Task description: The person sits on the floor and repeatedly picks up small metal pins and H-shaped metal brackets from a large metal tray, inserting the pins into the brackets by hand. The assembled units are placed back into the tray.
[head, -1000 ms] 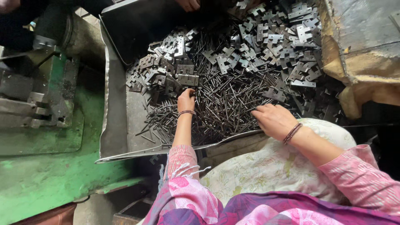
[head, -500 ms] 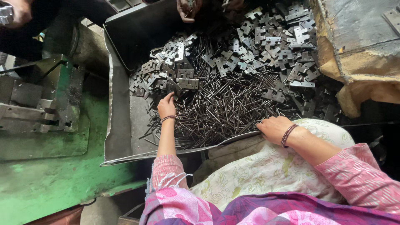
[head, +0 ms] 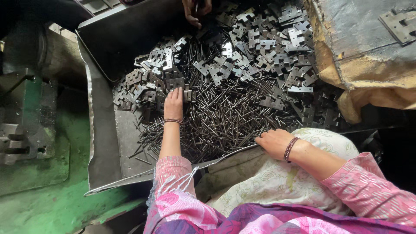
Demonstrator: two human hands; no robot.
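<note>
Far left of the frame: green machine body [head: 39, 190]. Centre left: metal tray [head: 102, 147], its wall flanking the left hand [head: 173, 104], fingers pressed together on a stamped hinge plate [head: 187, 94]. Centre: heap of steel pins [head: 225, 117]. Lower right: right hand [head: 274, 142], fingers loosely curled, resting at the tray's edge. Top: another person's hand [head: 196, 9].
</note>
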